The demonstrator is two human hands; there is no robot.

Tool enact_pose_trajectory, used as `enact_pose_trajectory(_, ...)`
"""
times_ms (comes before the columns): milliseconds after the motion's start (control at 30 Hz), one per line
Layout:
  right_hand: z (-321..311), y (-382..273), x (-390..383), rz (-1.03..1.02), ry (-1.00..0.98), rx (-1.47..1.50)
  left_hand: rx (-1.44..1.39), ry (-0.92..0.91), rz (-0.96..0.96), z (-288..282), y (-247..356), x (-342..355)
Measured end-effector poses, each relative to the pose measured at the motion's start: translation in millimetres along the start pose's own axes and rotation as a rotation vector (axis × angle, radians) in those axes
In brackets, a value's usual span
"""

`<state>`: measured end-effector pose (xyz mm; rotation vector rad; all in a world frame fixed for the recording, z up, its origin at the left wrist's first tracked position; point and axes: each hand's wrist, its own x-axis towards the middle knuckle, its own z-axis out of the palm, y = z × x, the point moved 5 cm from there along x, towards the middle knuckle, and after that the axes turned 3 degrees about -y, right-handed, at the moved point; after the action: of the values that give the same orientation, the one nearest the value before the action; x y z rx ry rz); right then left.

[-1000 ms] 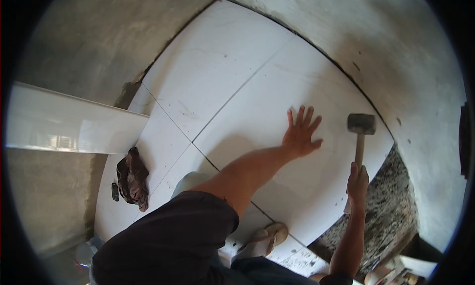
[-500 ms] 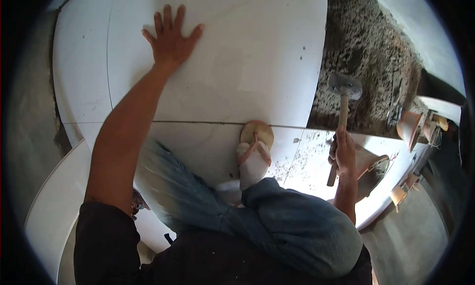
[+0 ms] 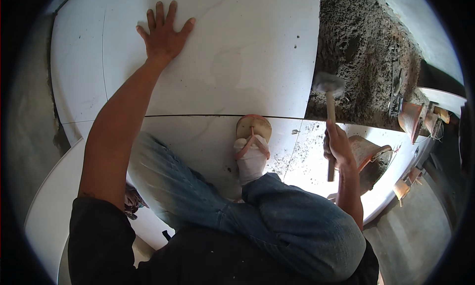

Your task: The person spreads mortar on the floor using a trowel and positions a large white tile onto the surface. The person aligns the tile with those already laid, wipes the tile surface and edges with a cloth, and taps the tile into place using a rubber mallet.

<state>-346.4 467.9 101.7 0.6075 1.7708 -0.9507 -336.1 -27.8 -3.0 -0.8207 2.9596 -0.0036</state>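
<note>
My left hand (image 3: 163, 40) lies spread on a large white marbled tile (image 3: 237, 52) in the upper middle, fingers apart. My right hand (image 3: 335, 146) is closed on the wooden handle of a mallet (image 3: 330, 104), whose dark head is slightly blurred and raised near the tile's right edge. Beside that edge lies rough grey mortar (image 3: 366, 47). My sandaled foot (image 3: 253, 146) rests just below the joint between tiles.
An orange bucket (image 3: 360, 145) sits right of my right hand, with more buckets or containers (image 3: 410, 119) farther right. A dark bundled cloth (image 3: 134, 202) and a loose white panel (image 3: 52, 196) are at lower left. Bare grey walls (image 3: 32, 102) border the tiles.
Since a second ago the view has swung down toward my legs and foot. In the last half second the mallet has moved slightly left, while my left hand stays spread on the tile.
</note>
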Motion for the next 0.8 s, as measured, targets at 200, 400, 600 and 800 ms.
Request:
enact_pose_trajectory(200, -18.7, -1.0, 3.0, -0.043, 0.201, 0.169, -0.018, 0.015, 0.024, -0.2, -2.6, -13.2)
enact_pose_trajectory(400, -14.8, 6.1, 5.8, -0.095, 0.083, 0.004, -0.046, 0.052, 0.028, -1.2, -2.8, -15.0)
enact_pose_trajectory(600, -20.3, 3.4, 11.2, -0.183, 0.12, -0.222, -0.051, 0.014, 0.014, -12.0, -0.9, -24.0)
enact_pose_trajectory(800, -2.7, 7.9, 17.2, -0.041, 0.136, 0.003, -0.313, 0.233, 0.181, -25.7, 27.2, 106.1)
